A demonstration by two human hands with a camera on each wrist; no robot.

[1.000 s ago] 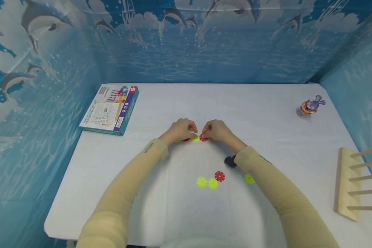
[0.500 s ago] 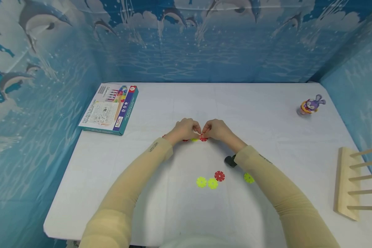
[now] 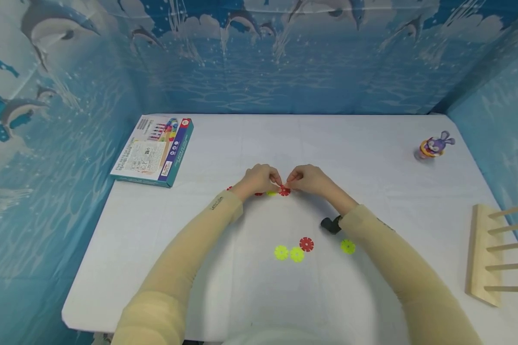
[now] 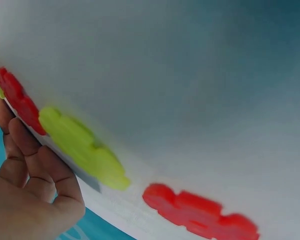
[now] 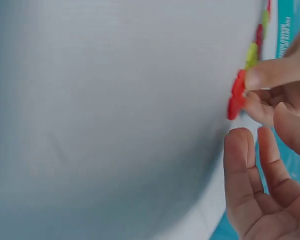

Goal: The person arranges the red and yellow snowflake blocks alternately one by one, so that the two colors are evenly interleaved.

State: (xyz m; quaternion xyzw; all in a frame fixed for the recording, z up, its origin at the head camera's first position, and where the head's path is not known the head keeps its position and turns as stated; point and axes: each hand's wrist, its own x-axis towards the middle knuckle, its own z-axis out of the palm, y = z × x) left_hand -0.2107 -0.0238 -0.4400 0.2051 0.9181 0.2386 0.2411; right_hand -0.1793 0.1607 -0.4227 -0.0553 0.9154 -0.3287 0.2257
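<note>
A row of flat toothed discs lies mid-table: red (image 3: 259,193), yellow-green (image 3: 271,193), red (image 3: 284,191). My left hand (image 3: 271,180) rests over the row, fingers (image 4: 40,185) curled beside a red disc (image 4: 17,100) and a yellow-green disc (image 4: 85,150); another red disc (image 4: 200,215) lies further along. My right hand (image 3: 290,183) pinches the end red disc (image 5: 235,100) between thumb and forefinger, its other fingers (image 5: 245,165) loose. The two hands' fingertips meet over that disc.
Loose discs lie nearer me: two yellow-green (image 3: 281,252) (image 3: 297,254), one red (image 3: 306,244), another yellow-green (image 3: 347,246). A game box (image 3: 153,151) sits back left, a small bunny toy (image 3: 431,146) back right, a wooden peg rack (image 3: 492,254) at the right edge.
The hands have drawn together until their fingertips meet, and the end red disc now sits close against the yellow-green one. My right forearm has shifted slightly right.
</note>
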